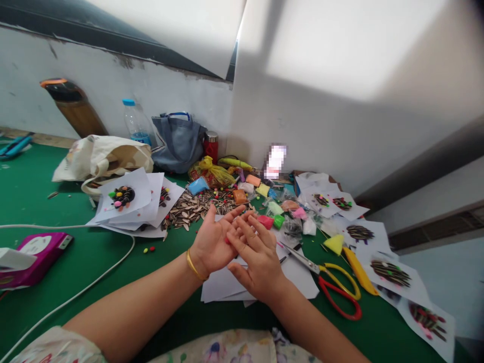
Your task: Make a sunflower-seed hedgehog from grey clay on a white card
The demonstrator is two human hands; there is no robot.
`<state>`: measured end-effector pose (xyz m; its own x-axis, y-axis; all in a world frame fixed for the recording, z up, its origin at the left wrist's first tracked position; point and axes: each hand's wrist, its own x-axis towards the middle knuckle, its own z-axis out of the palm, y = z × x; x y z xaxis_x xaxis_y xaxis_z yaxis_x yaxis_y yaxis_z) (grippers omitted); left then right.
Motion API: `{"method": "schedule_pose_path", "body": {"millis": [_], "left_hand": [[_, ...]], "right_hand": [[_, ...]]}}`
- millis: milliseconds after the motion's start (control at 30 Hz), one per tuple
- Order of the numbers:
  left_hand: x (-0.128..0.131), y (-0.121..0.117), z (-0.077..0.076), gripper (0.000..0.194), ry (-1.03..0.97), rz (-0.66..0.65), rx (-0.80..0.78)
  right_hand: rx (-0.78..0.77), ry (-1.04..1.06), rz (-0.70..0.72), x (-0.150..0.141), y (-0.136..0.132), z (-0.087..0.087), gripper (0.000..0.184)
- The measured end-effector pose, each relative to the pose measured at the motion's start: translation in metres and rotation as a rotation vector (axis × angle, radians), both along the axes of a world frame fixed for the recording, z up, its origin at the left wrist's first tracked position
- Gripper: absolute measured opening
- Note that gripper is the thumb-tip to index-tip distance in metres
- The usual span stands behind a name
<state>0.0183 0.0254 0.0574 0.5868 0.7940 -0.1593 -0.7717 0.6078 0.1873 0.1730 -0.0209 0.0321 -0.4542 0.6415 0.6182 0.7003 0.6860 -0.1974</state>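
Palm up over the table, my left hand [215, 239] holds a small piece of red clay [228, 239] near the base of its fingers, which are stretched out. My right hand [259, 262] lies across it palm down, fingers extended and spread over the clay and the left fingers. Most of the clay is hidden under the right fingers. White paper sheets [221, 282] lie beneath both hands. Just beyond them are loose sunflower seeds [185, 207] and bagged clay, including a red packet [265, 222] and a green one [279, 221].
Scissors [321, 269] with red and yellow handles lie right of my hands, beside a yellow tool [359, 272]. Decorated sheets [391, 275] line the right edge; more sheets [130, 199] are stacked at left. A white cable [94, 282] crosses the left. Bags [179, 146] stand behind.
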Motion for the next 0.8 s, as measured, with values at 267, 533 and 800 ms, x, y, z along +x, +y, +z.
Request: {"method": "schedule_pose_path", "body": {"millis": [267, 533, 800], "left_hand": [[0.002, 0.000, -0.003, 0.067, 0.057, 0.006, -0.014], [0.010, -0.008, -0.004, 0.064, 0.113, -0.075, -0.018], [-0.005, 0.009, 0.004, 0.059, 0.150, 0.136, 0.044]], "right_hand": [[-0.031, -0.024, 0.004, 0.000, 0.003, 0.001, 0.046], [-0.091, 0.162, -0.029, -0.002, 0.005, 0.002, 0.019], [-0.218, 0.391, -0.175, 0.036, 0.029, 0.005, 0.011]]}}
